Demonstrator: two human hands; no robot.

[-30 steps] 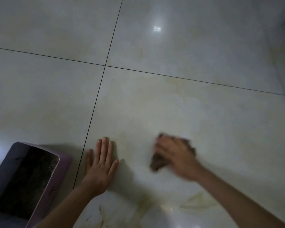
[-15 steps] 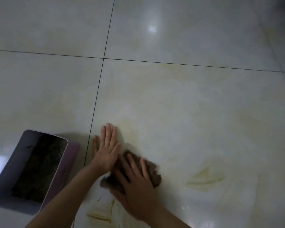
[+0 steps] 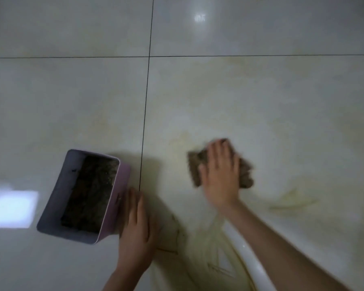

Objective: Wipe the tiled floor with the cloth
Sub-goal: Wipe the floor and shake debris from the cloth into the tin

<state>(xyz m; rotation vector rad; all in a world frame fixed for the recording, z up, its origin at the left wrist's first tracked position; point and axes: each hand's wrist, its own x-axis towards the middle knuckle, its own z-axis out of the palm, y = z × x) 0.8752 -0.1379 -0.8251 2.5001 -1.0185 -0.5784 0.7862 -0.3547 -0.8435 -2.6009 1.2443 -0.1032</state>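
Brown and crumpled, the cloth (image 3: 194,164) lies on the tiled floor (image 3: 72,91) right of centre in the frame, pinned under the right hand (image 3: 221,175). Its fingers (image 3: 216,152) look straight and spread across the fabric, pressing it down rather than clutching it, though motion blur hides whether any fingertip hooks over the far edge. The left hand (image 3: 135,227) rests flat on the tiles at lower centre, fingers (image 3: 135,202) extended and holding nothing, just beside the pink side of a lilac bin (image 3: 61,196) with dark contents, which stands left of the vertical grout line (image 3: 144,122). Judged from the floor, the wiping is under way but far from finished. A yellowish smear (image 3: 292,201) sits to the lower right of the cloth, apart from it. Broader yellowish streaks (image 3: 214,244) fan out along the bottom of the frame between the two forearms. A few dark specks (image 3: 174,229) lie near the left hand. A faint yellow haze also tints the upper part of the tile being worked, up toward the horizontal joint. The tiles at upper left and upper right look clean and glossy, with a lamp reflection (image 3: 200,17) at top centre. What is left, then, seems to be the lower streaks, the right-hand smear and the haze; the cloth sits between these patches and touches none of them.
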